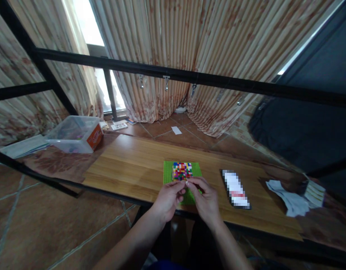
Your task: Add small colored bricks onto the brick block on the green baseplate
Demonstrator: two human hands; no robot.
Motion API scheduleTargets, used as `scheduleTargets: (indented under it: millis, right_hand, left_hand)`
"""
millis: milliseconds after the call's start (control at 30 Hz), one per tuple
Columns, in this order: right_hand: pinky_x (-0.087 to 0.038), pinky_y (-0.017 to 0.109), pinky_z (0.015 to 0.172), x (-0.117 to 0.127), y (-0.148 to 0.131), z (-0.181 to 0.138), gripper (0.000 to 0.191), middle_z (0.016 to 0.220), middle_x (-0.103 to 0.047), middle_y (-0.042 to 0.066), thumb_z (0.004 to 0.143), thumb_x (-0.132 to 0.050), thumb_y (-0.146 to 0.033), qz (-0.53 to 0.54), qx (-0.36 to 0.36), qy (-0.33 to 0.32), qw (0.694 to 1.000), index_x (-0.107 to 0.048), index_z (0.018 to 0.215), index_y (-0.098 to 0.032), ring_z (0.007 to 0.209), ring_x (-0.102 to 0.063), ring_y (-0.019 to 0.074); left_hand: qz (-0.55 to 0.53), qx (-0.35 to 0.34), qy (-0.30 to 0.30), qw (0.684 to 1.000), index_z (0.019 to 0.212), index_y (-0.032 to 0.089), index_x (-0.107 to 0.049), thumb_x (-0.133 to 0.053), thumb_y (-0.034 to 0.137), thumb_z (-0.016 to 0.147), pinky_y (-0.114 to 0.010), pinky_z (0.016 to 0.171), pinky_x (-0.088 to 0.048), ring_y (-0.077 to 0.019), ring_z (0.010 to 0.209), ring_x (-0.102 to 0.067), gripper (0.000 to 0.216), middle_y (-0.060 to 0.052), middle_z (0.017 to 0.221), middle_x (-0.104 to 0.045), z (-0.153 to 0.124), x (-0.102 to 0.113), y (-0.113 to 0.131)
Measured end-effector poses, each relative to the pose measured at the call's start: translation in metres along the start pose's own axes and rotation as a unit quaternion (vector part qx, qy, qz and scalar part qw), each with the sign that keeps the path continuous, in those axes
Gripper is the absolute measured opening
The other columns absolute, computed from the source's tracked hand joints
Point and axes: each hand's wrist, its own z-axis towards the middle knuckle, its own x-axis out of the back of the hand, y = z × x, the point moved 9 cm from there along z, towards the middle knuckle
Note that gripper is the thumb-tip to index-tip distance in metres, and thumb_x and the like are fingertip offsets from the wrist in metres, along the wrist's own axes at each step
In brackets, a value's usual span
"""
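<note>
A green studded baseplate [167, 171] lies on the wooden table, with a block of small multicoloured building bricks [182, 170] pressed onto its upper middle. Over its near part, my two hands come together, fingertips almost touching. My right hand [206, 198] pinches a tiny white brick [187, 182] between thumb and index finger. My left hand [167, 198] is closed, its thumb and index finger pressed together beside the white brick; whatever it may hold is too small to make out. Both hands hide the lower part of the plate.
Right of the plate lies a dark-edged phone [236, 189] with a blurred-out screen. Crumpled white paper [288, 198] rests at the table's right end. A clear plastic bin [74, 133] with an orange label stands beyond the left end. A black metal bar [161, 71] crosses in front of the curtains.
</note>
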Motion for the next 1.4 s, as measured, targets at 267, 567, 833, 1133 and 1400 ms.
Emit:
scheduleTargets:
  millis: [267,567,833,1133,1400]
  right_hand:
    - [-0.048,0.033,0.081,-0.02,0.012,0.041,0.025,0.089,-0.066,0.004,0.09,-0.056,-0.04,-0.122,0.038,-0.035,0.991,-0.071,0.08,-0.023,0.086,-0.063,0.0191]
    - [-0.049,0.035,0.083,0.008,0.017,0.024,0.03,0.098,-0.067,0.007,0.093,-0.05,-0.042,-0.198,0.037,0.051,0.978,-0.072,0.094,-0.021,0.094,-0.062,0.0211]
    - [-0.047,0.036,0.081,0.027,0.028,-0.014,0.033,0.093,-0.068,0.008,0.094,-0.047,-0.043,-0.255,-0.003,0.062,0.965,-0.071,0.093,-0.021,0.091,-0.061,0.0226]
    - [-0.043,0.043,0.085,0.005,0.059,-0.04,0.029,0.089,-0.068,0.008,0.091,-0.053,-0.044,-0.348,-0.031,0.023,0.937,-0.073,0.093,-0.023,0.091,-0.058,0.0268]
    - [-0.049,0.035,0.077,0.03,0.061,-0.033,0.027,0.089,-0.071,0.007,0.086,-0.057,-0.045,-0.159,-0.117,0.082,0.977,-0.07,0.085,-0.021,0.084,-0.064,0.0227]
  left_hand:
    - [0.16,-0.188,0.037,0.968,0.077,0.018,-0.072,-0.066,0.026,0.072,-0.025,0.066,-0.044,-0.0124,0.066,-0.057,0.011,0.001,0.07,-0.067,0.023,0.013,0.019]
    - [0.25,-0.259,0.054,0.931,0.095,0.018,-0.067,-0.058,0.023,0.081,-0.029,0.077,-0.05,-0.0162,0.083,-0.064,0.018,-0.005,0.091,-0.07,0.02,0.03,0.027]
    - [0.425,-0.342,0.07,0.835,0.108,0.019,-0.062,-0.051,0.022,0.086,-0.033,0.084,-0.052,-0.0179,0.093,-0.063,0.025,-0.008,0.104,-0.064,0.004,0.045,0.034]
    - [0.634,-0.344,0.048,0.69,0.138,0.018,-0.042,-0.07,0.032,0.074,-0.053,0.109,-0.037,-0.0332,0.129,-0.046,0.072,-0.015,0.14,-0.049,0.004,0.034,0.008]
    - [0.663,-0.342,0.032,0.665,0.136,0.016,-0.045,-0.069,0.031,0.076,-0.05,0.107,-0.038,-0.0319,0.126,-0.048,0.066,-0.015,0.136,-0.054,0.01,0.035,0.013]
